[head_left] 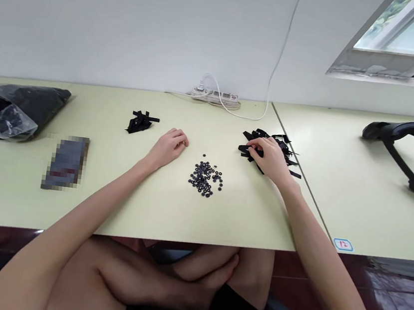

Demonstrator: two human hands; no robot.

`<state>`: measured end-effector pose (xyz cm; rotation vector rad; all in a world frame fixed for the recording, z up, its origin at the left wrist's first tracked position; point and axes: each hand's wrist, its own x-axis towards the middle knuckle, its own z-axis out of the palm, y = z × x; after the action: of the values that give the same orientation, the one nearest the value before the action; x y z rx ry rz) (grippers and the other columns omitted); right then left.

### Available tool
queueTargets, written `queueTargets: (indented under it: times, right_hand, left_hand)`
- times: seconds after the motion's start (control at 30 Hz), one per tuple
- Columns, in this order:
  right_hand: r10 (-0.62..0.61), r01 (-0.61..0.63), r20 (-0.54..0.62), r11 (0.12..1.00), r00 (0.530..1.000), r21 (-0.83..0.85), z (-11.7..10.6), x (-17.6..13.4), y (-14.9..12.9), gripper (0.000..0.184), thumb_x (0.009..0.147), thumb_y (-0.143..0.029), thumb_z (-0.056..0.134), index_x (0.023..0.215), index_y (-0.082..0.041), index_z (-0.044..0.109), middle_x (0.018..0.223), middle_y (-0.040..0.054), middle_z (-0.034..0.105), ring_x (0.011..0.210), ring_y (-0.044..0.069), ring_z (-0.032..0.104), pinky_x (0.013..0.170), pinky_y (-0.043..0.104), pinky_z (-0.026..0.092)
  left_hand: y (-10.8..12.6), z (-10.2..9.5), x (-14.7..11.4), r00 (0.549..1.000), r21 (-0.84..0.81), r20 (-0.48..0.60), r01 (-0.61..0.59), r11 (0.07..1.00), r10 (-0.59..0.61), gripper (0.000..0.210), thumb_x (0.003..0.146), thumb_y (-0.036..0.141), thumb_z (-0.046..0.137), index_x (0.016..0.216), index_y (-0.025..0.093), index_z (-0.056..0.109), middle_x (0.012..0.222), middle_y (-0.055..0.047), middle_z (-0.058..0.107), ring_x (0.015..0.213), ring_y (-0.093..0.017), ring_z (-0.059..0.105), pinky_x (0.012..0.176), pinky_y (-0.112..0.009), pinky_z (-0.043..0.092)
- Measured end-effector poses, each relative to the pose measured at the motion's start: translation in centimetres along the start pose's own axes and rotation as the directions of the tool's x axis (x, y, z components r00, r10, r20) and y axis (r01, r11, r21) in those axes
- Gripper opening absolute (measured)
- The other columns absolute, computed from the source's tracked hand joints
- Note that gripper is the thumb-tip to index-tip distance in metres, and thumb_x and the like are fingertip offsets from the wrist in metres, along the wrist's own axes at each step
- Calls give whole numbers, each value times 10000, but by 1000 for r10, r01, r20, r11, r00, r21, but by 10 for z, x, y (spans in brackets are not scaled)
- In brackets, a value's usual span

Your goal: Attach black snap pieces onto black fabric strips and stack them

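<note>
My right hand is over a pile of short black fabric strips on the right of the table. Its thumb and fingertips pinch a black strip at the pile's left side. My left hand rests on the table with its fingers curled together, and the inside of its grip is hidden. Between my hands, nearer to me, lies a loose heap of small round black button-like pieces. A smaller bunch of black strips sits beyond my left hand, to the left.
A clear plastic bag with black material lies far left, near a blurred-out flat item. At the wall stands a white power strip with a cable. A black headset-like device sits at the right, past the table seam.
</note>
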<state>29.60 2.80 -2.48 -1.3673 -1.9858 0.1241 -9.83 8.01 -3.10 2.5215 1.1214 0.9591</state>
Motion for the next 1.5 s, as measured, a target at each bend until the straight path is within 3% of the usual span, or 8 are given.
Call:
queueTargets:
  times: [0.2,0.43,0.67,0.8,1.03,1.2,1.37,1.5]
  right_hand:
    - [-44,44,-22,999,999,-24,-1,1,-18,146,1108,-349,637,988,-290,695,938,81,779,963,326,678,927,515,564]
    - [-96,95,-20,994,995,-60,2,2,-28,250,1167,-348,527,1064,-279,744,989,115,791,974,330,696,900,505,577]
    - [-207,208,43,977,977,-36,16,2,-61,323,1191,-334,475,1132,-277,787,1066,92,844,1026,293,721,957,459,581]
    - [-191,193,60,981,980,-26,21,4,-77,304,1170,-320,494,1105,-296,790,1086,75,836,1022,276,715,931,434,568]
    - [-221,222,21,975,975,-26,28,4,-82,324,1187,-295,463,1122,-252,778,1074,94,843,988,260,730,879,405,556]
    - [-322,322,17,946,947,-31,36,3,-81,288,1192,-259,504,1125,-234,782,1078,86,852,970,247,741,855,394,553]
    - [-387,385,-39,922,921,-51,39,1,-78,248,1180,-223,543,1103,-208,778,1014,86,833,934,246,736,821,386,545]
    - [-394,394,-64,919,917,-10,37,6,-88,212,1161,-200,566,1091,-218,765,988,73,825,899,236,713,800,375,534]
  left_hand:
    - [0,-1,0,1000,-16,-9,20,1000,-20,223,1011,198,558,884,242,736,1007,-100,779,976,-295,660,881,-460,529]
    - [1,-2,1,999,4,-13,39,999,-39,221,1002,209,563,872,246,737,994,-100,776,977,-301,668,884,-466,536]
    - [1,-5,2,1000,9,-16,-27,1000,27,184,995,211,576,917,247,739,1024,-98,768,978,-292,667,918,-458,527]
    - [2,-5,3,999,-1,-9,-42,999,42,173,985,225,584,910,251,738,1025,-101,765,973,-291,663,911,-458,528]
    - [4,-7,2,997,1,-19,-79,997,79,202,994,206,562,932,252,749,1039,-90,770,978,-282,677,924,-446,537]
    - [6,-11,0,996,70,-47,-78,994,82,240,1027,188,531,952,239,753,1047,-79,783,1006,-259,700,947,-416,560]
    - [25,-13,-6,993,99,-73,-85,991,92,279,1038,165,499,965,227,760,1063,-78,799,1039,-248,713,968,-410,567]
    - [55,-16,-13,995,-146,-94,27,989,-41,261,1088,254,560,1253,243,761,1099,-43,822,1011,-210,738,930,-370,575]
